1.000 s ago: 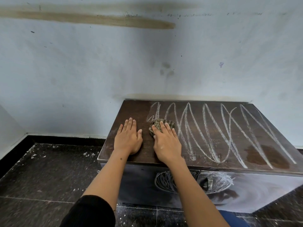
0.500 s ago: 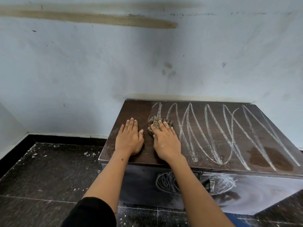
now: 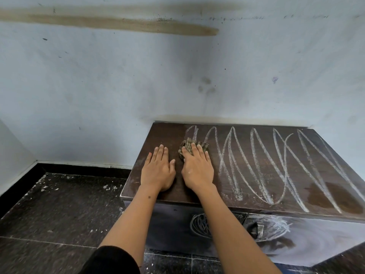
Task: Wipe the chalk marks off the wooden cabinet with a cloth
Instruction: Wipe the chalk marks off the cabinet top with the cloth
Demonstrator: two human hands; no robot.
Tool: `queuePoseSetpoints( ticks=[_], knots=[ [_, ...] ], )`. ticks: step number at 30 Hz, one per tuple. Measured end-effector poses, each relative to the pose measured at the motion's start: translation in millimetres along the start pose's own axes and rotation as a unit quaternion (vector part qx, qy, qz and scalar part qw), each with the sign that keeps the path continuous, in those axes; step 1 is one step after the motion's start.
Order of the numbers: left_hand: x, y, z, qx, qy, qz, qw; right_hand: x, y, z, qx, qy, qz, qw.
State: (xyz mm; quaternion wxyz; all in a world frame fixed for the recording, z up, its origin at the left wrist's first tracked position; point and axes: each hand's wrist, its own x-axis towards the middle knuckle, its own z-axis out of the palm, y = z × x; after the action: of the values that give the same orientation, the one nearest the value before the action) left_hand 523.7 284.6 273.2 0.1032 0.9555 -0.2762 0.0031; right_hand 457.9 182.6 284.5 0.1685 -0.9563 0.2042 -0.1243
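Observation:
A low dark wooden cabinet (image 3: 169, 133) stands against the wall. White chalk zigzags (image 3: 262, 165) run across most of its top, from near the middle to the right edge. My right hand (image 3: 197, 169) lies flat, fingers pressing a crumpled brownish cloth (image 3: 190, 145) onto the top at the left end of the marks. My left hand (image 3: 158, 171) rests flat on the bare wood just left of it, fingers apart, holding nothing. More chalk scribbles (image 3: 199, 224) show on the cabinet's front face.
A pale blue wall (image 3: 177, 76) rises right behind the cabinet. Dark stone floor (image 3: 63, 210) with white specks spreads to the left. A smeared chalk patch (image 3: 272, 226) marks the front panel near a handle. A lighter worn spot (image 3: 339, 196) sits at the top's right front.
My right hand has pushed the cloth a little farther toward the wall along the leftmost chalk strokes. My left hand stays where it was.

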Motion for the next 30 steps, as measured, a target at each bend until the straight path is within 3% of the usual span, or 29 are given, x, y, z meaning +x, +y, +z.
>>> queuePoseSetpoints(
  ticks=[7, 11, 16, 24, 30],
  knots=[
    [1, 0, 2, 0.001, 0.003, 0.004, 1.0, -60, -1, -1, 0.009, 0.034, -0.01, 0.999],
    [1, 0, 2, 0.006, 0.003, 0.004, 1.0, -26, -4, 1, 0.024, 0.027, 0.014, 0.999],
    [0, 1, 0, 0.003, 0.005, 0.004, 1.0, 39, -2, 1, 0.021, -0.037, 0.01, 0.999],
    [1, 0, 0, 0.004, 0.002, 0.002, 1.0, -32, -8, 6, 0.016, 0.027, 0.015, 0.999],
    [1, 0, 1, 0.008, 0.004, 0.003, 1.0, 19, -5, 4, 0.027, -0.007, 0.014, 1.0]
  ],
)
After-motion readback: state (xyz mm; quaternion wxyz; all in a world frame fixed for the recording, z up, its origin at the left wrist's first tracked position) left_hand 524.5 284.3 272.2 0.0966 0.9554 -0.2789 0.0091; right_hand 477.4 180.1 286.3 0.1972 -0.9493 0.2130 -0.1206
